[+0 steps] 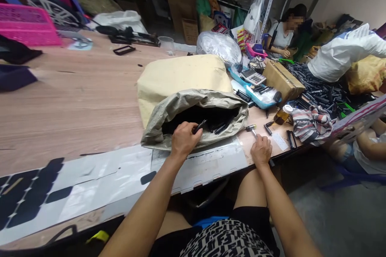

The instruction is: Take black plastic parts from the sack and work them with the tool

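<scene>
A beige woven sack [183,74] lies on the table with its mouth facing me, the rim rolled back. At that mouth is my left hand [184,138], its fingers closed on a small black part [199,126] whose exact kind I cannot make out. More black parts [221,127] lie inside the sack; its depth is dark. My right hand [261,150] rests by the table's front edge, wrapped round the handle of a small hammer [253,130] with a yellowish end on its head. A short black piece [267,129] lies just right of the hammer.
Right of the sack stand a blue tray [262,98], a calculator [252,77], a cardboard box [282,80] and an amber bottle [282,115]. A striped cloth [312,123] lies near a heap of black parts [319,88]. Another person [282,38] sits beyond; a second sits at right.
</scene>
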{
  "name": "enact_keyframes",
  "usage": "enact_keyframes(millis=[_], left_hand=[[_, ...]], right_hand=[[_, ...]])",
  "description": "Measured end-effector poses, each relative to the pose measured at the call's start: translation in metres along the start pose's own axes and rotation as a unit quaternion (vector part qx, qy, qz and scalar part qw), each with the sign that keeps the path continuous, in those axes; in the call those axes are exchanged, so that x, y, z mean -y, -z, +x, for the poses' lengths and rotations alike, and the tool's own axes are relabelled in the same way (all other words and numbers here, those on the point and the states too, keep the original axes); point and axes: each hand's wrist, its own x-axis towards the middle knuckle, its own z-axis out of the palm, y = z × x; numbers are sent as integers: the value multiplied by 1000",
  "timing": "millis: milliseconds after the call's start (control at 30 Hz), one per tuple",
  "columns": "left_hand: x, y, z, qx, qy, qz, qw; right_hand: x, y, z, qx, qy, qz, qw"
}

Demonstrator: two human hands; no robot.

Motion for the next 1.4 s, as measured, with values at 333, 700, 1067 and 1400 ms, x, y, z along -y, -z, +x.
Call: enact_keyframes(millis=[333,700,1067,1400], left_hand=[[16,-19,-85,109,-194,-138,965],[25,-28,-80,109,-139,-191,966],[20,-23,-79,112,-131,-203,964],[19,-29,-74,94,-109,-225,964]], right_hand=[[0,2,-1,2,-4,6,1000],[-8,24,-22,-27,-100,266,958],[34,76,-96,78,49,456,885],[62,71,-100,106,141,425,888]])
